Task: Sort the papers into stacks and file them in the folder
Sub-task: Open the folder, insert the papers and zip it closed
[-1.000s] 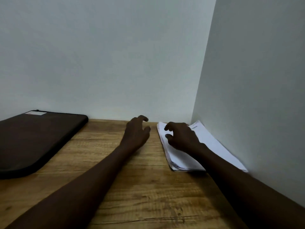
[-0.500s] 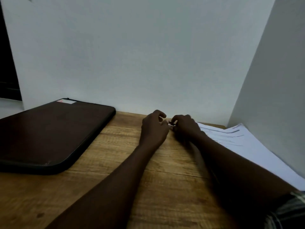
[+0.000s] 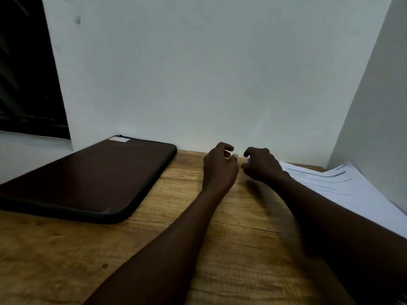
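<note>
A stack of white printed papers (image 3: 343, 183) lies at the right against the side wall, its near part hidden by my right forearm. The dark brown zipped folder (image 3: 88, 177) lies flat and closed at the left of the wooden table (image 3: 220, 249). Both hands hover close together near the back wall, left of the papers. My left hand (image 3: 219, 168) has loosely curled fingers and holds nothing I can see. My right hand (image 3: 261, 167) is curled, and a small blue thing (image 3: 248, 160) shows between its forefinger and thumb. What that thing is I cannot make out.
White walls close off the table at the back and on the right. A dark window (image 3: 26, 62) with a white sill sits at the far left. Bare wood runs between the folder and the papers.
My right hand has come off the papers and moved left to meet my left hand near the back wall. The hands touched, then parted slightly. The view has swung left.
</note>
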### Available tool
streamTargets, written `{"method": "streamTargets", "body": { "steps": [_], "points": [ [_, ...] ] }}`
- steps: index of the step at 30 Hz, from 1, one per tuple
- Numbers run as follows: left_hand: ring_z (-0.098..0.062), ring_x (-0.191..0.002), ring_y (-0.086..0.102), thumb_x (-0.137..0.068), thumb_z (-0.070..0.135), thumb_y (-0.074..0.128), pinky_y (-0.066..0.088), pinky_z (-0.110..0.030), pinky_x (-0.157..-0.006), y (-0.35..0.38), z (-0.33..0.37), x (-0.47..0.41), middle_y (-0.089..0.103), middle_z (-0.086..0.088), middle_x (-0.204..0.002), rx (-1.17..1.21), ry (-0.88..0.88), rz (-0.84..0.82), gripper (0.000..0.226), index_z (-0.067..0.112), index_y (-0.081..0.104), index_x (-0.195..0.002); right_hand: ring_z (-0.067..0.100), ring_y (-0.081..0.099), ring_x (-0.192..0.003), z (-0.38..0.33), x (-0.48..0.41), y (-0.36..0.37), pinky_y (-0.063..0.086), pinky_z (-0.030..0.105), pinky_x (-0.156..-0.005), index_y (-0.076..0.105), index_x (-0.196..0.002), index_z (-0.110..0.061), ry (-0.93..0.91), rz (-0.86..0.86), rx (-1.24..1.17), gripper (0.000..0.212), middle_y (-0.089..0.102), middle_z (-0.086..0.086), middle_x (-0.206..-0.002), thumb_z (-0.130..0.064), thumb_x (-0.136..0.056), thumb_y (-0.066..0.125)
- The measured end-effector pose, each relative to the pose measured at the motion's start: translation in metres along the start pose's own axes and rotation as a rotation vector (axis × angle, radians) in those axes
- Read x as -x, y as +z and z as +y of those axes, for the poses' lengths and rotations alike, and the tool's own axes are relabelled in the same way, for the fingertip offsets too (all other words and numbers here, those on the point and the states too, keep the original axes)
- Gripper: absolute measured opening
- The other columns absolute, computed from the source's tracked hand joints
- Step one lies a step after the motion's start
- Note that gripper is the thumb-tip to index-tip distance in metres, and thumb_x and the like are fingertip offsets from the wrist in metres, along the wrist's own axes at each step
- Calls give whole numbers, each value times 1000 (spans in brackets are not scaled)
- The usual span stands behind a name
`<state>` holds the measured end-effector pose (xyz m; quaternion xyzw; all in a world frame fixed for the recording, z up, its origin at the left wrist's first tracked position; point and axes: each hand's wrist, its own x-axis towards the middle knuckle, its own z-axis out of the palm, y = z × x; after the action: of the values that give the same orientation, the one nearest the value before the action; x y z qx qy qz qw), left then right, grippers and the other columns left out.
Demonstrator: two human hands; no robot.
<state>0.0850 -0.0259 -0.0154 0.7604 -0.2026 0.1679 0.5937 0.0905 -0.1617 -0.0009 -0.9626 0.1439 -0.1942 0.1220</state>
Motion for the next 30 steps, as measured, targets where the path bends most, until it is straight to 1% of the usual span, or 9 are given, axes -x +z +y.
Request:
{"method": "streamTargets", "body": {
  "steps": [2, 6, 8, 13, 16, 20, 22, 25, 30],
  "points": [
    [-12, -93, 61, -96, 16, 60, 43, -15, -66, -18, 2, -3, 65, 0, -106, 23, -23, 34, 19, 16, 63, -114, 30, 55, -115, -16, 5, -2, 43, 32, -85, 52, -130, -16, -18, -51, -7, 46, 54, 14, -128, -32, -89, 64],
    [-20, -96, 64, -94, 21, 62, 53, -34, -82, -79, -10, -20, 66, -4, -105, -43, -64, 75, 20, 17, 61, -113, 31, 53, -118, -57, 9, 1, 44, 35, -87, 45, -134, -13, -49, -126, -64, 58, 53, 16, -131, -48, -90, 61],
    [-20, -97, 63, -93, 24, 63, 51, -34, -83, -114, -20, -28, 66, -5, -104, -118, -108, 93, 24, 17, 59, -115, 31, 53, -117, -80, 10, 5, 44, 35, -85, 44, -133, -12, -84, -152, -92, 61, 55, 16, -128, -52, -90, 59],
    [-23, -98, 61, -92, 20, 62, 42, -29, -79, -188, -43, -41, 65, -4, -97, -309, -118, 148, 25, 14, 59, -116, 31, 53, -118, -140, 18, 16, 47, 39, -93, 43, -134, -10, -144, -176, -185, 60, 52, 17, -131, -51, -92, 56],
    [-25, -109, 57, -91, 25, 63, 41, -30, -86, -223, -55, -52, 62, -10, -117, -474, -165, 90, 34, 13, 59, -122, 31, 51, -120, -168, 24, 30, 45, 38, -92, 42, -135, -9, -163, -210, -260, 61, 49, 17, -135, -51, -93, 55],
    [-33, -129, 45, -90, 39, 63, 40, -41, -104, -263, -77, -63, 50, -14, -137, -685, -329, 22, 50, 18, 52, -134, 32, 49, -125, -195, 26, 52, 45, 39, -97, 33, -144, -7, -161, -297, -321, 72, 48, 17, -140, -50, -92, 57],
    [-34, -130, 44, -89, 45, 62, 39, -48, -106, -280, -91, -64, 49, -13, -138, -761, -398, 7, 52, 21, 50, -134, 33, 49, -126, -202, 27, 63, 44, 42, -101, 30, -146, -8, -139, -302, -294, 73, 47, 18, -141, -50, -92, 56],
    [-35, -128, 45, -90, 47, 60, 38, -49, -105, -300, -114, -63, 49, -13, -137, -805, -468, -17, 51, 21, 49, -133, 36, 52, -120, -207, 25, 79, 44, 48, -101, 31, -144, -11, -90, -287, -220, 70, 51, 19, -136, -52, -92, 52],
    [-35, -129, 41, -97, 50, 47, 32, -47, -104, -295, -125, -56, 44, -15, -138, -935, -432, -55, 45, 23, 49, -132, 36, 51, -121, -210, 21, 92, 41, 48, -103, 33, -143, -12, -56, -301, -249, 63, 50, 17, -137, -51, -95, 45]
  ]
}}
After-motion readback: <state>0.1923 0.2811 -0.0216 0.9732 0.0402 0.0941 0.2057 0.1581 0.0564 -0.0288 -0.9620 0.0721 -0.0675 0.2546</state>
